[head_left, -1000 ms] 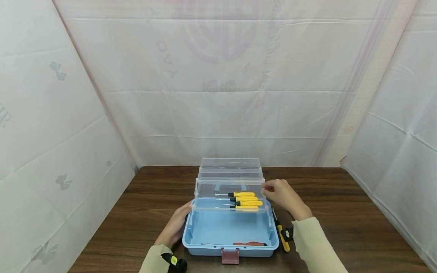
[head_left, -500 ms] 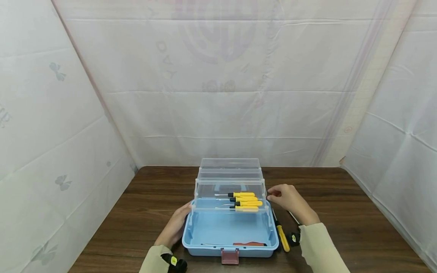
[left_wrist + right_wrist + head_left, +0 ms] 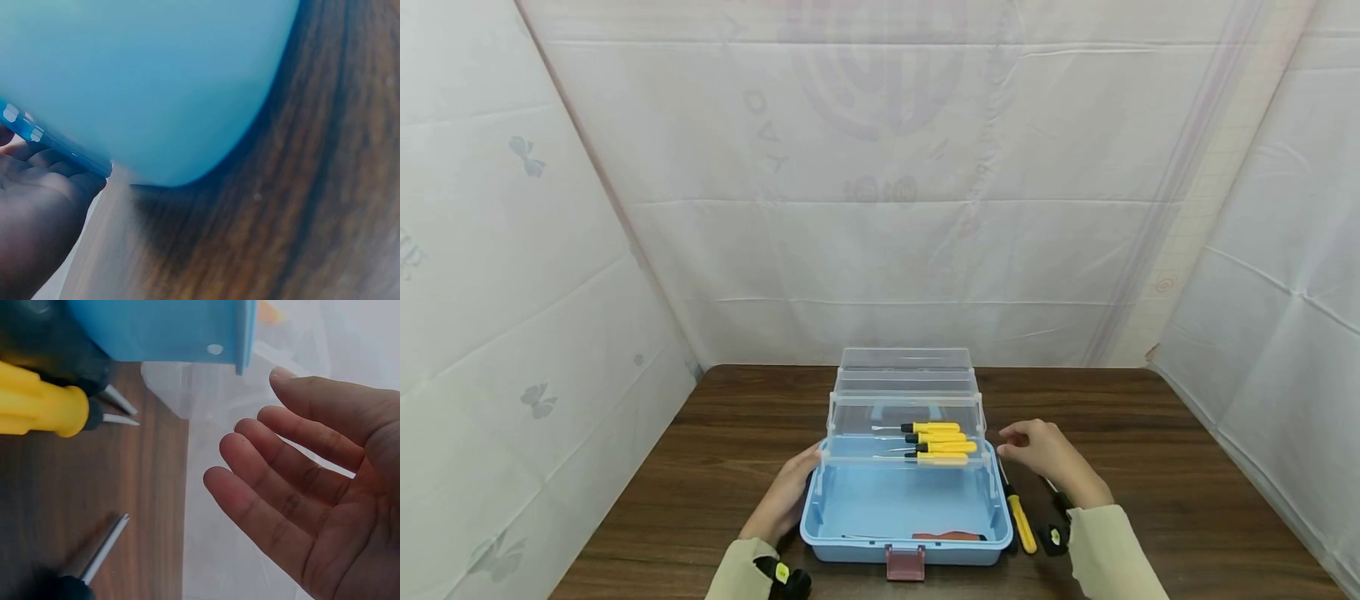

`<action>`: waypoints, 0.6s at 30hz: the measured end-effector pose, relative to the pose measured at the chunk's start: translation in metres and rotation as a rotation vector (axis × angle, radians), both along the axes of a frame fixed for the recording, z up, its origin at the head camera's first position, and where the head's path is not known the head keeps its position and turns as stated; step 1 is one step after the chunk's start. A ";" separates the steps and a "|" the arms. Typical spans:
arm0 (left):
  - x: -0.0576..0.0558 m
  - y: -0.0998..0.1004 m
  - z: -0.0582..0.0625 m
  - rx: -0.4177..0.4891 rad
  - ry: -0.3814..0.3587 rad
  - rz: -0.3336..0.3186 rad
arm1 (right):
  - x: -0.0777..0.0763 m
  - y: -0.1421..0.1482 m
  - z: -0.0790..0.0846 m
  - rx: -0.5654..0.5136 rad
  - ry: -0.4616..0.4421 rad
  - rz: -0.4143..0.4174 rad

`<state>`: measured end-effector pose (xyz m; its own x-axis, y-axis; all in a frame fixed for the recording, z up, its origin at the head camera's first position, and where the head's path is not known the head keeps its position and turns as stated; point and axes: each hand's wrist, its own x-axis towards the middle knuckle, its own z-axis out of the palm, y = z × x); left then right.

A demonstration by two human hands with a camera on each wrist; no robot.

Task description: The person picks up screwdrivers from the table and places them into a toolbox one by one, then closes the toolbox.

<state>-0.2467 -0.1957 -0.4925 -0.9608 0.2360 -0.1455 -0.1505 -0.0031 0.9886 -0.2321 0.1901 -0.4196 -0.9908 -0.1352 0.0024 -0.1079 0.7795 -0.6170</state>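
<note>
A light blue toolbox (image 3: 910,496) stands with its clear trays raised toward the back. My left hand (image 3: 784,493) holds its left side, fingertips up at the rim; the left wrist view shows the fingers (image 3: 53,164) bent at the blue edge. Several yellow-handled screwdrivers (image 3: 942,447) lie across the lower clear tray (image 3: 850,454). A red-handled screwdriver (image 3: 950,536) lies inside along the front wall. My right hand (image 3: 1051,458) hovers right of the tray, holding nothing, its fingers loosely bent and spread in the right wrist view.
On the wooden table (image 3: 737,442), a yellow-and-black screwdriver (image 3: 1022,525) lies close along the box's right side. A black-handled screwdriver (image 3: 1060,500) lies partly under my right wrist. A mauve latch (image 3: 906,564) hangs at the box's front. White sheets (image 3: 925,250) surround the table.
My right hand has drawn back from the tray's right edge, moving right and slightly toward me. The screwdriver under that wrist has come into sight. My left hand and the toolbox stay put.
</note>
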 end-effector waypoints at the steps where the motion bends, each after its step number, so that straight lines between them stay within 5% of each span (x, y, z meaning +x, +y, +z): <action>1: 0.000 0.000 0.000 -0.002 0.000 0.001 | 0.000 0.001 -0.001 0.004 -0.005 -0.002; 18: -0.001 -0.002 -0.004 0.008 0.024 -0.026 | 0.005 0.009 -0.018 -0.005 -0.093 -0.027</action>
<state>-0.2481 -0.1980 -0.4962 -0.9575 0.2618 -0.1208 -0.1271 -0.0075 0.9919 -0.2268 0.1996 -0.4379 -0.9900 -0.1090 -0.0891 -0.0292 0.7783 -0.6272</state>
